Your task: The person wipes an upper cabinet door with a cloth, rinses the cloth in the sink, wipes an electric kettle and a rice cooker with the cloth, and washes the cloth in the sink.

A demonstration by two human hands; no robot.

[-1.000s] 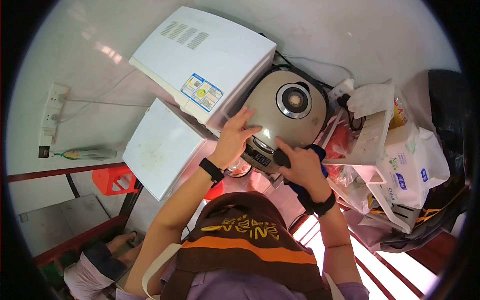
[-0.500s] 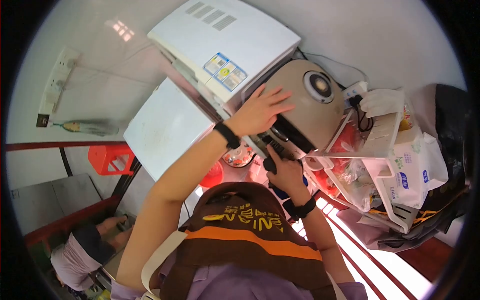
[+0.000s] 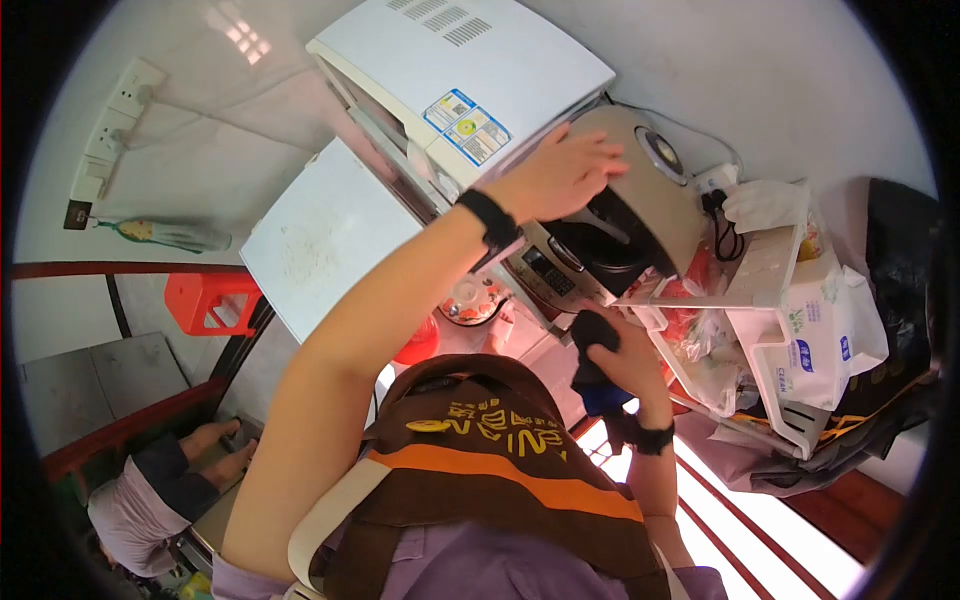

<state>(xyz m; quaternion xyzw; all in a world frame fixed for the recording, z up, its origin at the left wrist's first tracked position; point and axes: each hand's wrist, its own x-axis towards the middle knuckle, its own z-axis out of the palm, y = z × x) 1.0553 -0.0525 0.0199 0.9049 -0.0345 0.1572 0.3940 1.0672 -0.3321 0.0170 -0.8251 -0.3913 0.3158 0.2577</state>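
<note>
A beige rice cooker (image 3: 655, 205) has its lid partly raised, and the dark inside shows under it. My left hand (image 3: 565, 178) lies on the lid's front edge with its fingers stretched out. On the cooker's front is a dark control panel (image 3: 548, 270) with buttons. Just in front of that, my right hand (image 3: 632, 362) is closed round a bunched dark cloth (image 3: 593, 345), black with some blue. What sits inside the cooker cannot be seen.
A white microwave-like appliance (image 3: 460, 75) stands behind the cooker, a white-topped cabinet (image 3: 330, 235) at left. On the right a white rack (image 3: 765, 345) holds plastic bags beside a tissue pack (image 3: 825, 330). A red stool (image 3: 208, 302) and another person (image 3: 150, 505) are lower left.
The cooker's lid has swung partly up and back, with my left hand moving along with it. My right hand has drawn away from the control panel towards me, still holding the cloth.
</note>
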